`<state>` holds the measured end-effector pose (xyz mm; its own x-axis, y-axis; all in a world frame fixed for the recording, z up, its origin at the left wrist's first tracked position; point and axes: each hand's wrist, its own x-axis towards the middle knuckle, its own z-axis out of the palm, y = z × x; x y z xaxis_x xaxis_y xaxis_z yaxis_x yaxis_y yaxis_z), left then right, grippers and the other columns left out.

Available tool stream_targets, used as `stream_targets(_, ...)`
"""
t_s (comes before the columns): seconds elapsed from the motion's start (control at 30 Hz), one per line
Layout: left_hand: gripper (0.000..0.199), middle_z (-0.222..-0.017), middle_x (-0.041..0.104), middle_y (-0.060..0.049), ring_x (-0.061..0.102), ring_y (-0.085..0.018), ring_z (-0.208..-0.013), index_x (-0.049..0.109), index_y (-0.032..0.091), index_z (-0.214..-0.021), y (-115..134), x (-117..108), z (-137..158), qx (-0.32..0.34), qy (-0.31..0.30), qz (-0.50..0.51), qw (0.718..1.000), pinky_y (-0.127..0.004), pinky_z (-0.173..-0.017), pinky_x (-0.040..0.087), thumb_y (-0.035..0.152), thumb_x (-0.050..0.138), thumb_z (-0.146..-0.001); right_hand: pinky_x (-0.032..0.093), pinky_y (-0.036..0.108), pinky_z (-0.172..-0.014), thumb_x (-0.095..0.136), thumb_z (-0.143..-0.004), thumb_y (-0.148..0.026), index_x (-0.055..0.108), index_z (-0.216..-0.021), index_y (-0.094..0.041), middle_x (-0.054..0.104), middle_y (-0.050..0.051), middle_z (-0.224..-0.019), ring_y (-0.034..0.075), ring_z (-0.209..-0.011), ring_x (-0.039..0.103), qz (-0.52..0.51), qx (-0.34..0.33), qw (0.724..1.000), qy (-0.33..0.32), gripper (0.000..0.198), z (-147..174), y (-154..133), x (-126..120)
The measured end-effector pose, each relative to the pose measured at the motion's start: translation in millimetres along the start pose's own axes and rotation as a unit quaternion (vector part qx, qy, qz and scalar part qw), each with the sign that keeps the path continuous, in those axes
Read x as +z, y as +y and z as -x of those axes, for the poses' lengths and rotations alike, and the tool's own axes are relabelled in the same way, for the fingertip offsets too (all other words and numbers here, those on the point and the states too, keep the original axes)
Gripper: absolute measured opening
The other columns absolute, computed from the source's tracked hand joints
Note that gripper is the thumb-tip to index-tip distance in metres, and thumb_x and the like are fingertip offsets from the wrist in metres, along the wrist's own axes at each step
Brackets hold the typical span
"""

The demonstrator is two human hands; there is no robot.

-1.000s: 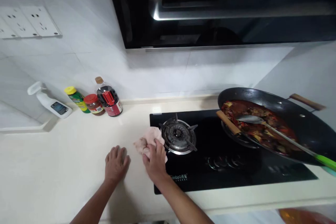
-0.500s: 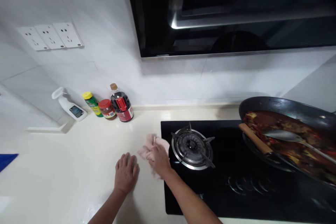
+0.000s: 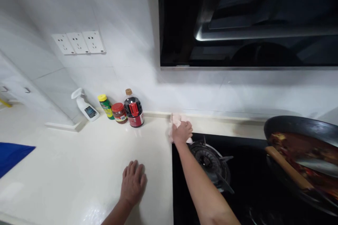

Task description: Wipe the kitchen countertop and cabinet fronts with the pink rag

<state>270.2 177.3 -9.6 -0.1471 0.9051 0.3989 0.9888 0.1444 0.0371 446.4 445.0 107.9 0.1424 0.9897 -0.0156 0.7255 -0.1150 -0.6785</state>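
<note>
My right hand [image 3: 182, 132] is closed on a pale pink cloth [image 3: 175, 119], pressed to the counter by the back wall, just past the stove's rear left corner. Part of the cloth hangs out on both sides of the hand. My left hand [image 3: 133, 181] rests palm down on the white counter [image 3: 87, 168], its fingers stretched out and holding nothing. Under my right forearm lies the black gas stove [image 3: 248, 168], with a bare burner [image 3: 207, 161] partly covered by the arm.
A wok [image 3: 280, 126] with a wooden handle [image 3: 289, 167] holds red food and a metal spoon [image 3: 318, 165]. Along the wall stand a sauce bottle [image 3: 134, 110], a red-lidded jar [image 3: 119, 113], a green container [image 3: 106, 107] and a spray bottle [image 3: 87, 107]. The range hood [image 3: 245, 52] hangs above.
My right hand has slid the cloth from beside the burner back to the wall. The left hand stays on the counter. The view has shifted left.
</note>
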Motion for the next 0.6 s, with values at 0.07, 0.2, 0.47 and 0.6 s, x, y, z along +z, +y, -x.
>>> stream_targets(0.07,0.039,-0.142,0.060,-0.013,0.048,-0.032,-0.136,0.065,0.023,-0.131,1.4,-0.9,0.4,-0.004,-0.002,0.003,1.000,-0.051,-0.109,0.041,0.034,0.050,-0.097,0.034,0.062,-0.107,0.053,-0.088,-0.030,0.057,-0.129,-0.012,0.046,0.025,-0.140,0.043,-0.133,0.040,0.060,0.007,0.997,-0.041,0.045,-20.7,9.7,-4.0)
stream_targets(0.2,0.040,-0.144,0.059,-0.014,0.046,-0.033,-0.138,0.064,0.022,-0.132,5.1,-5.7,0.4,-0.015,-0.020,0.012,1.000,-0.053,-0.111,0.038,0.033,0.048,-0.097,0.040,0.054,-0.100,0.059,-0.085,-0.027,0.060,-0.127,-0.010,0.050,0.025,-0.132,0.039,-0.124,0.047,0.156,-0.044,0.981,-0.109,0.045,-21.5,22.2,7.6)
stream_targets(0.47,0.040,-0.146,0.056,-0.014,0.044,-0.033,-0.139,0.063,0.023,-0.134,5.9,-9.8,1.7,-0.017,-0.037,0.018,0.999,-0.052,-0.112,0.037,0.030,0.048,-0.098,0.033,0.039,-0.110,0.072,-0.082,-0.035,0.061,-0.129,-0.025,0.051,0.010,-0.140,0.029,-0.125,0.044,0.193,-0.306,0.906,-0.218,0.049,44.5,3.2,56.5)
stream_targets(0.6,0.040,-0.147,0.056,-0.014,0.044,-0.033,-0.140,0.062,0.023,-0.135,5.4,-10.2,1.9,-0.008,-0.048,0.014,0.999,-0.053,-0.111,0.038,0.032,0.048,-0.099,0.033,0.041,-0.110,0.067,-0.085,-0.032,0.057,-0.135,-0.026,0.043,0.010,-0.151,0.029,-0.130,0.042,0.190,-0.307,0.906,-0.222,0.051,24.9,1.9,63.7)
